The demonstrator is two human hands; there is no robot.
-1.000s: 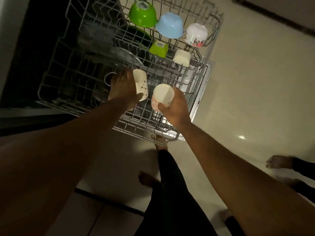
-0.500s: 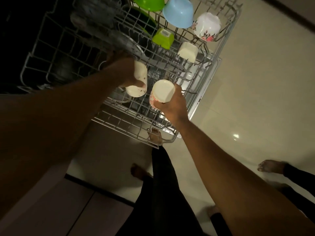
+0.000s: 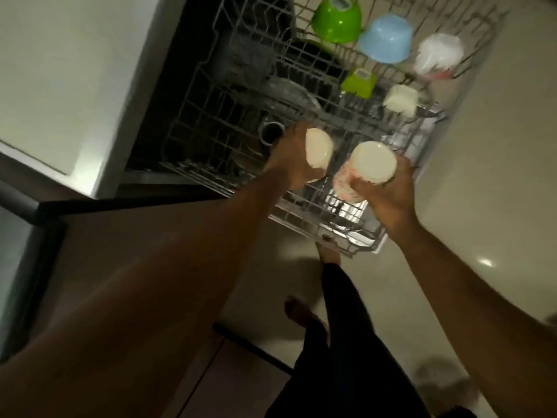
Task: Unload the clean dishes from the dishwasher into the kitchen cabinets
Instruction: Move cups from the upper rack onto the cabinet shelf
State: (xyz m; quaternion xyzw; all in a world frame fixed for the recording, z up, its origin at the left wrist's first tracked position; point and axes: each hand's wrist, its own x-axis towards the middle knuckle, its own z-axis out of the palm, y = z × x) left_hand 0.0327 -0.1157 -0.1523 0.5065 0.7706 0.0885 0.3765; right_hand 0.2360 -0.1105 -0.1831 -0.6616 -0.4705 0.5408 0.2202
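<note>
Both cups lifted higher off the rack than a moment before, left hand (image 3: 291, 158) wrapped round a white cup (image 3: 319, 148), right hand (image 3: 388, 191) clasping a red-patterned cup (image 3: 366, 167), fingers curled beneath its side, above the dishwasher rack (image 3: 211, 116).

Both cups now higher above the rack (image 3: 211, 125), left hand (image 3: 289, 158) cup (image 3: 410, 150) (plain one) tipped base-up

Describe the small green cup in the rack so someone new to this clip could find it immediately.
Start at the pulled-out dishwasher rack and go to its far right part, where bowls sit upside down. The small green cup sits just nearer the camera than the blue bowl. It is square-sided and far smaller than the round green bowl.
</note>
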